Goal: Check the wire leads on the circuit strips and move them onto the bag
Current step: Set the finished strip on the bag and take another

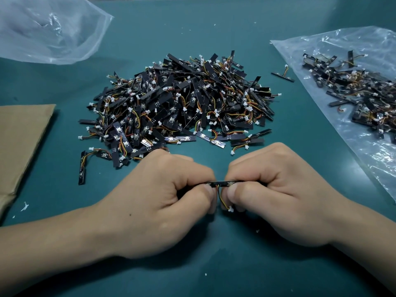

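One strip (221, 183) pinched btwn L hand (158, 202) & R hand (278, 196); pile (182, 103) just behind, bag (370, 161) right, cardboard (21, 142) left.

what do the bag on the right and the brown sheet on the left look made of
The crinkled clear bag looks like thin glossy plastic film: see-through, shiny creases. The flat brown sheet is probably matte cardboard: dull tan face.

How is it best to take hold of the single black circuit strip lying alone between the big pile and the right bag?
Pinch the single black circuit strip across its long edges near one end, from above: it lies apart from the rest, and its orange-yellow wire lead leaves near the middle.
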`<state>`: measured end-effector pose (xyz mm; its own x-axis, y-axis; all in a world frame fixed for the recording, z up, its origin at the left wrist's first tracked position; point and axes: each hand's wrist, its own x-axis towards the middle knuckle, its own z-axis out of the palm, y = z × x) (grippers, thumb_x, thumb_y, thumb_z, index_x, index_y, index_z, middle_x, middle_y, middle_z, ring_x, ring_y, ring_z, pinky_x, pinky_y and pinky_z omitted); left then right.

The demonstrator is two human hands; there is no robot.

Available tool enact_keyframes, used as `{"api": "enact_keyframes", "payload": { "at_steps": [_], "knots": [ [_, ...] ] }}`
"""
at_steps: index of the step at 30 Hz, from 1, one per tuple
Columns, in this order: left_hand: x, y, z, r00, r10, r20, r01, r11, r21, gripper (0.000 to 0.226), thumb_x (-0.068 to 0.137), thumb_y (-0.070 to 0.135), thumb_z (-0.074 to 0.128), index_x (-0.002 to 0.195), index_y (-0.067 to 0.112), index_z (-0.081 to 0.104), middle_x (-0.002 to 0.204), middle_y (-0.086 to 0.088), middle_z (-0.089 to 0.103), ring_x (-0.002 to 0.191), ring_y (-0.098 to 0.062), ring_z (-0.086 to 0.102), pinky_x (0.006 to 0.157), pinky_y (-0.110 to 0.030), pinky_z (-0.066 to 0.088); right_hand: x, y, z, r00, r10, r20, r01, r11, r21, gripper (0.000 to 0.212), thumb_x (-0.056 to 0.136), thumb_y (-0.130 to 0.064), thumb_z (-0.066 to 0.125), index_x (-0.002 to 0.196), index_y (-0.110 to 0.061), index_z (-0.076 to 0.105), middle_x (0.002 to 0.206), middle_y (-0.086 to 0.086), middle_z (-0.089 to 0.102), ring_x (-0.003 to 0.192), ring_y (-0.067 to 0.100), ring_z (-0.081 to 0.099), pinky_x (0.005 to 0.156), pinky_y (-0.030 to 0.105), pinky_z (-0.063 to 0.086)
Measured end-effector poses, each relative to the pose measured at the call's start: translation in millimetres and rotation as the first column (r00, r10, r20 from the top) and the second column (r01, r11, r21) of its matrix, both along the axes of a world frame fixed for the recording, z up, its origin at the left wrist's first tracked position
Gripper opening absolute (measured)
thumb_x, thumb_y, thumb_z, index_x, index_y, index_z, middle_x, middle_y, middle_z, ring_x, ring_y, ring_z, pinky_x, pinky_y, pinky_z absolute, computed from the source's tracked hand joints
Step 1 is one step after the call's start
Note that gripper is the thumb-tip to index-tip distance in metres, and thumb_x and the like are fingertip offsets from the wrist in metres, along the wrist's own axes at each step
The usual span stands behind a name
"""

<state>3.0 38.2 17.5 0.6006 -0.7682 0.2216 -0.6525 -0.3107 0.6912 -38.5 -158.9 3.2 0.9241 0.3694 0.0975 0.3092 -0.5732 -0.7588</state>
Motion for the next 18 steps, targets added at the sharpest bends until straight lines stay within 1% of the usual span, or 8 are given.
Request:
{"api": "enact_keyframes", "payload": {
  "at_steps": [4,6,7,8,10,13,17,18],
  "knots": [
    [0.5,-0.6,-1.6,0.999,-0.004,-0.035,0.003,1.000,-0.018,0.042,0.083,0.027,0.042,0.063,-0.005,0.061,0.050,-0.003,0.044,0.047,-0.020,0.039,0.048,-0.030,0.030,0.0,-1.1,-1.5,1.000,0.001,0.023,-0.001,1.000,0.007,0.023,0.088,-0.021,0.057,0.067,-0.014,0.064,0.058,0.006,0.053,0.057,0.023,0.051,0.055,0.042,0.044],
    [1.5,1.6,-6.3,0.990,0.020,-0.139,-0.031,0.997,-0.077,0.037,0.085,0.023,0.051,0.066,-0.008,0.061,0.051,-0.006,0.045,0.047,-0.016,0.039,0.046,-0.024,0.031,-2.7,-0.6,-1.5,0.997,-0.023,0.072,0.018,0.997,0.078,0.012,0.091,-0.019,0.060,0.088,-0.021,0.071,0.063,0.001,0.060,0.054,0.021,0.053,0.053,0.035,0.046],
    [2.7,3.6,-9.3,0.977,0.031,-0.210,-0.056,0.992,-0.116,0.034,0.086,0.018,0.054,0.068,-0.010,0.060,0.051,-0.007,0.045,0.047,-0.014,0.039,0.046,-0.020,0.031,-4.3,-0.4,-1.4,0.993,-0.052,0.104,0.038,0.990,0.132,0.014,0.091,-0.018,0.063,0.102,-0.024,0.069,0.070,-0.003,0.063,0.052,0.021,0.054,0.052,0.032,0.046],
    [3.2,5.3,-11.4,0.962,0.040,-0.271,-0.082,0.986,-0.142,0.033,0.087,0.016,0.054,0.070,-0.012,0.060,0.052,-0.008,0.046,0.048,-0.012,0.039,0.047,-0.017,0.032,-5.5,-0.3,-1.4,0.988,-0.081,0.134,0.057,0.982,0.181,0.020,0.091,-0.017,0.065,0.110,-0.026,0.064,0.078,-0.006,0.064,0.052,0.021,0.054,0.051,0.030,0.045],
    [2.8,7.5,-14.4,0.936,0.057,-0.348,-0.123,0.977,-0.173,0.033,0.088,0.016,0.052,0.073,-0.012,0.060,0.053,-0.006,0.046,0.049,-0.009,0.040,0.049,-0.014,0.034,-6.1,-0.4,-2.2,0.973,-0.103,0.209,0.062,0.979,0.196,0.021,0.090,-0.017,0.068,0.106,-0.027,0.058,0.085,-0.013,0.062,0.055,0.019,0.056,0.053,0.032,0.046],
    [1.8,7.7,-17.3,0.892,0.051,-0.449,-0.167,0.960,-0.224,0.035,0.088,0.017,0.052,0.075,-0.015,0.059,0.054,-0.001,0.046,0.048,-0.006,0.041,0.050,-0.011,0.036,-4.5,0.6,-2.7,0.957,-0.102,0.271,0.069,0.989,0.131,0.020,0.088,-0.016,0.074,0.096,-0.029,0.061,0.080,-0.021,0.059,0.058,0.012,0.056,0.055,0.024,0.045],
    [3.3,6.9,-16.2,0.882,0.024,-0.471,-0.158,0.956,-0.247,0.037,0.084,0.013,0.050,0.072,-0.023,0.054,0.051,-0.019,0.043,0.047,-0.016,0.036,0.046,-0.013,0.033,-3.0,2.2,-3.3,0.953,-0.113,0.283,0.083,0.990,0.118,0.027,0.089,-0.015,0.075,0.098,-0.035,0.059,0.086,-0.018,0.062,0.062,0.015,0.058,0.059,0.027,0.047],
    [3.2,7.5,-16.9,0.882,0.018,-0.472,-0.154,0.956,-0.250,0.038,0.084,0.013,0.051,0.072,-0.022,0.054,0.051,-0.018,0.043,0.047,-0.016,0.036,0.046,-0.013,0.033,-2.6,2.0,-3.2,0.950,-0.116,0.290,0.088,0.990,0.109,0.026,0.090,-0.016,0.074,0.098,-0.035,0.059,0.087,-0.019,0.062,0.063,0.015,0.058,0.060,0.025,0.047]
  ]
}}
